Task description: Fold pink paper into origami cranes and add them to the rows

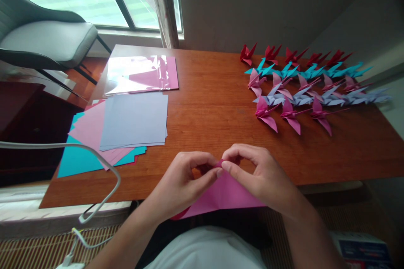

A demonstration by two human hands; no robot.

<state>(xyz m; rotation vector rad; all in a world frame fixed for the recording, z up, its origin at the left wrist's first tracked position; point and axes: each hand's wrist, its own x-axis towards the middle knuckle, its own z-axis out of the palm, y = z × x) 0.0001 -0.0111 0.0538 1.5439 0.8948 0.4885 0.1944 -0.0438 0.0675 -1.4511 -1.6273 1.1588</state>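
Observation:
Both my hands pinch the far corner of a pink sheet of paper (221,195) at the table's near edge. My left hand (186,180) grips that corner between thumb and index finger. Right beside it, my right hand (257,172) pinches the same corner, thumb tip almost touching the other thumb. A small, darker pink bit shows at the pinched tip. The sheet hangs toward me with a faint crease down its middle, and part of it is hidden behind my hands.
Rows of folded paper cranes (292,113) stand at the table's right. On the left lie fanned paper sheets (134,119) and a plastic-wrapped pack of pink paper (142,75). A white cable (115,180) loops over the left edge. A chair (50,42) stands by the window.

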